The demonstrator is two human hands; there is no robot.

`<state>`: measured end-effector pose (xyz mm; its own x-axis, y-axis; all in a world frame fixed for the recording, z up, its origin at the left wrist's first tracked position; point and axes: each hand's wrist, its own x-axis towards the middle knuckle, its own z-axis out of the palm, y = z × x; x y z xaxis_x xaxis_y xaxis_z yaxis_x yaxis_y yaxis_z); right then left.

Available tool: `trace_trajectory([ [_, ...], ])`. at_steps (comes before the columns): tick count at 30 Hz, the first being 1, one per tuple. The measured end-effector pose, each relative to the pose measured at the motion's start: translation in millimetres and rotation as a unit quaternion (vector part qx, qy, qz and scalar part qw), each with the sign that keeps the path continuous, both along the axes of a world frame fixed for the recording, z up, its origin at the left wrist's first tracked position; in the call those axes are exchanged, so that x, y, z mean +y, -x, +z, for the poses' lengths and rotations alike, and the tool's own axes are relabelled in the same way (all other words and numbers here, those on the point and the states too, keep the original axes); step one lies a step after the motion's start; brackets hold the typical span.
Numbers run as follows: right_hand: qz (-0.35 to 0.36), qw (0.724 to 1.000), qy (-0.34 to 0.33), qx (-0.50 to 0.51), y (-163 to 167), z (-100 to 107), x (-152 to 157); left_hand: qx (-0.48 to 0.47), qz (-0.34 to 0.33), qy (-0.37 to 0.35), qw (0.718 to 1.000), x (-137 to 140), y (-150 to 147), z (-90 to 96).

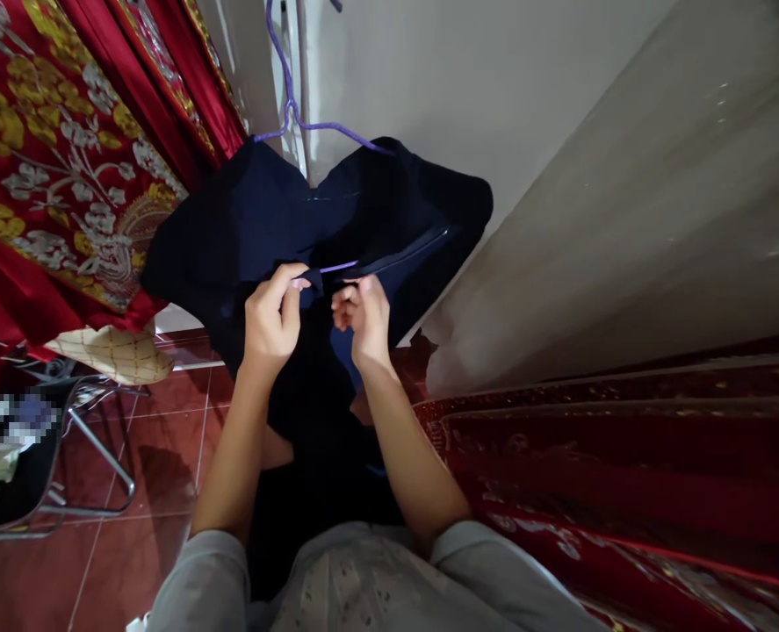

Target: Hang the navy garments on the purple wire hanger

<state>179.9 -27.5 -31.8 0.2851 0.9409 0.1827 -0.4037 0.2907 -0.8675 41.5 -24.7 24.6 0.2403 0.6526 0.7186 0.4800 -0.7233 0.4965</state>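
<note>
1. Two hands work side by side at the front of the dark garment point(267, 233), a narrow gap between them.
2. Left hand point(272, 318): thumb and finger are closed on a small fold of the garment.
3. Right hand point(369, 321): thumb and forefinger appear to pinch the garment's edge, while the other fingers curl clear of it.
4. Just beyond that gap shows a purple strip point(339, 266), its long axis left to right, the right end slightly farther. I judge this the key relation: it lies just beside both hands, neither clearly nearer.
5. From the right hand, a pale line point(423, 245) on the garment slants far and right.
6. The garment's long axis runs far to near, its shoulders spread left and right; where its near end stops, I cannot tell.
7. On the far side, the purple hanger point(290, 104) bears the garment, its neck pointing far.
8. Outermost: pale wall point(494, 79) far, red cloth point(66, 158) left, chair point(41, 461) near left.
</note>
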Motion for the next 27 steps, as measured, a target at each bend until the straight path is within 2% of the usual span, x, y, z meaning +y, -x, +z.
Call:
trace_trajectory([
  [3,-0.031,0.998,-0.047,-0.003,-2,10,12,-0.017,-0.007,0.001,1.0,-3,-4,-0.6],
  [7,-0.088,0.995,-0.039,-0.016,0,4,17,-0.036,-0.01,0.007,0.999,-6,-7,-1.2],
  [10,-0.068,0.995,-0.07,-0.016,0,1,9,-0.048,-0.005,0.009,0.999,-5,-7,-1.1],
  [13,-0.033,0.993,-0.103,-0.044,0,8,7,-0.056,-0.011,0.009,0.998,-6,-7,-0.6],
  [15,-0.052,0.991,-0.101,-0.076,1,16,12,-0.05,-0.021,0.01,0.998,-7,-7,-0.2],
  [17,-0.102,0.985,-0.089,-0.104,1,21,21,-0.041,-0.029,0.013,0.999,-9,-8,0.4],
  [20,-0.15,0.978,-0.041,-0.138,-2,19,28,-0.05,-0.029,0.009,0.998,-9,-7,0.5],
  [24,-0.093,0.985,0.029,-0.142,-8,-3,7,-0.089,-0.011,0.021,0.996,-3,-3,-8.2],
  [27,-0.028,0.994,0.033,-0.105,-9,-21,-25,-0.127,-0.043,0.059,0.989,-1,-1,-26.1],
])
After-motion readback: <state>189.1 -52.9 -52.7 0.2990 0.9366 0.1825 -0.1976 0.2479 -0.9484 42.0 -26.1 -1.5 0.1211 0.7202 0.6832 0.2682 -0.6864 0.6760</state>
